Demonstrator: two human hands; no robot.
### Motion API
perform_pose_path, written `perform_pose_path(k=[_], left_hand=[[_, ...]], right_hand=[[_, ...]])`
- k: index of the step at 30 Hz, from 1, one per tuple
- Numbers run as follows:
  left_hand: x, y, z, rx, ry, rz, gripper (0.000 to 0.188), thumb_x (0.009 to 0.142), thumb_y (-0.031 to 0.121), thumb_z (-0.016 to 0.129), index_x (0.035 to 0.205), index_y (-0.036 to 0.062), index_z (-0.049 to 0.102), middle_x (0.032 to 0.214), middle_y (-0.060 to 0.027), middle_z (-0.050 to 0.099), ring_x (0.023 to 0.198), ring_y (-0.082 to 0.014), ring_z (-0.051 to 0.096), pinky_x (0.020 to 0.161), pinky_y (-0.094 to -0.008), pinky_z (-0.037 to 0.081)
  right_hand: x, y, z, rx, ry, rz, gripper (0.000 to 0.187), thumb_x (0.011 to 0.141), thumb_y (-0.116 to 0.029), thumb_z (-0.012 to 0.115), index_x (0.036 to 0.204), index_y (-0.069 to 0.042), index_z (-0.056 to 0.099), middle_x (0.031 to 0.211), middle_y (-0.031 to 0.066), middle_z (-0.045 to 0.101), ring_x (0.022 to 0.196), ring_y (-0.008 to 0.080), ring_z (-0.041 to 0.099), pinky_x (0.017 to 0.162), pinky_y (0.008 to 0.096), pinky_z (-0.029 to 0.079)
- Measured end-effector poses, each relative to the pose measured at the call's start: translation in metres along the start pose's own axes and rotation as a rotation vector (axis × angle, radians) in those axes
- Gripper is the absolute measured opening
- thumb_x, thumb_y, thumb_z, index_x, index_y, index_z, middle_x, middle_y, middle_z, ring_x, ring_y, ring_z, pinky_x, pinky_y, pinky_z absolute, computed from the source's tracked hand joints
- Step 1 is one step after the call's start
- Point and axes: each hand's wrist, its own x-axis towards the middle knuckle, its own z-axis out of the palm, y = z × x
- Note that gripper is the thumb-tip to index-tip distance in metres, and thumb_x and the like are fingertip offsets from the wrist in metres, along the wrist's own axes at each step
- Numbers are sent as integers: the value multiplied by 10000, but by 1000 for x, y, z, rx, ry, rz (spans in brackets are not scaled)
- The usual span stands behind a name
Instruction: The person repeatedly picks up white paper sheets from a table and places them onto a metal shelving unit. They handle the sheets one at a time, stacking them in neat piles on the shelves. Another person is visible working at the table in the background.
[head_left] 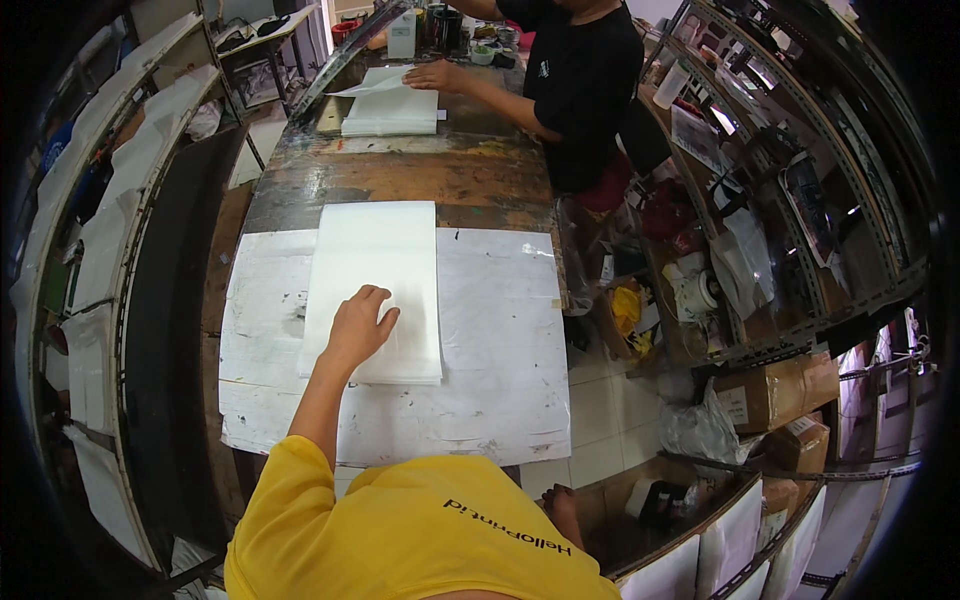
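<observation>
My left hand (362, 328) rests on a tall stack of white paper sheets (375, 245), its thumb spread away from the loosely bent fingers. Nothing is held in it. The stack lies lengthwise on a larger white board (500, 340), which has dark smudges and covers the near part of the table. My right hand does not show. Across the table, a person in a black shirt has one hand (435, 77) on a second pile of white sheets (390, 115), where a top sheet is lifted at its left side.
The worn, stained wooden table (400, 175) stretches away from me. A tilted frame (345, 60) stands at its far left, near a white jug (401, 35). Metal racks line both sides. Cardboard boxes (775, 392) and a plastic bag (700, 425) sit at the right.
</observation>
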Motion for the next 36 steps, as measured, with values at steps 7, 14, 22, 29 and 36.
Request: perform_pose_path(k=[7,14,22,29,36], left_hand=[[34,-30,-11,144,141,36,356,843,154,695,1152,5,602,1198,-181,595,1047,-361,606,872,-444,508],[84,-105,-15,504,232,123,596,776,76,702,1323,31,468,1315,-200,496,1174,-395,514,942,-459,479],[107,-161,-14,512,-182,50,146,876,97,537,943,32,648,1008,-170,650,988,-361,625,833,-472,527],[123,-249,5,547,-197,342,196,849,123,578,921,-35,669,986,-225,653,975,-401,599,889,-481,476],[110,-182,-2,489,-150,247,223,966,92,494,1052,-69,621,1003,-225,611,951,-400,581,840,-464,472]], right_hand=[[-11,-5,5,11,53,-21,341,959,-190,591,1206,24,493,885,132,614,660,232,647,462,290,435],[-29,-17,18,32,105,-85,182,960,-155,560,1061,-7,530,728,59,553,557,176,581,408,289,373],[-36,-7,3,13,89,-120,124,959,-154,536,950,-31,551,675,43,520,509,164,518,419,306,378],[-28,5,20,-120,284,-61,248,943,-237,576,1045,-11,582,821,87,618,649,195,630,493,323,472],[-79,-62,50,182,364,-131,222,927,-210,604,1046,-27,570,846,79,614,673,183,645,499,298,473]])
